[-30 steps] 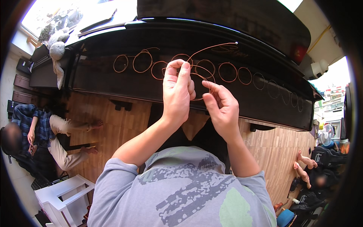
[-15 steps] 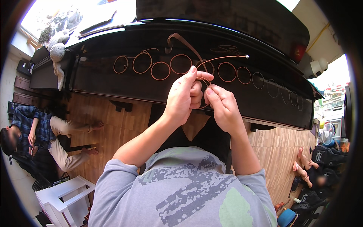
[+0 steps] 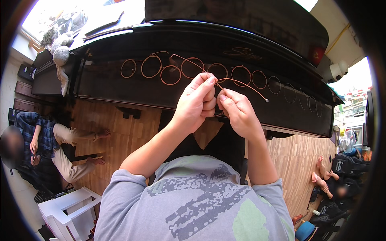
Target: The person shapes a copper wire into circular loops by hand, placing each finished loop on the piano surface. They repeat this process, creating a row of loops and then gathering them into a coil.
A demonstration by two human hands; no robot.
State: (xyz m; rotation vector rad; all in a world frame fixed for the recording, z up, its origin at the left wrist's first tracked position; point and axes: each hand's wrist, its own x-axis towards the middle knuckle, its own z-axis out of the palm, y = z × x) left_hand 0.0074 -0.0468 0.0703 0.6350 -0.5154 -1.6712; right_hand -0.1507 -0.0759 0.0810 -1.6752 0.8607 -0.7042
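Observation:
A copper-coloured instrument string [image 3: 245, 82] with a small silver ball at one end is pinched between my two hands. My left hand [image 3: 197, 96] is closed on it, thumb pressed against the curled fingers. Close beside it, my right hand [image 3: 238, 109] pinches the same string between thumb and fingertips. One end sticks out right to the ball; another length runs up left to a bent tip. Part of the string is hidden in my fingers. Behind my hands, several coiled copper strings [image 3: 171, 83] and thin silvery string coils [image 3: 290, 102] lie in a row on the black piano [image 3: 108, 86].
A grey plush toy [image 3: 61, 55] hangs at the piano's left end. One person [image 3: 30, 130] sits at the left near a white stand [image 3: 66, 209]; another person [image 3: 327, 182] is at the far right by black bags [image 3: 348, 164]. Wooden floor [image 3: 287, 154] lies below.
The string's ball end has swung down, toward me. Its other end, earlier a blurred arc above my hands, now lies lower and farther left. My hands stay nearly in place.

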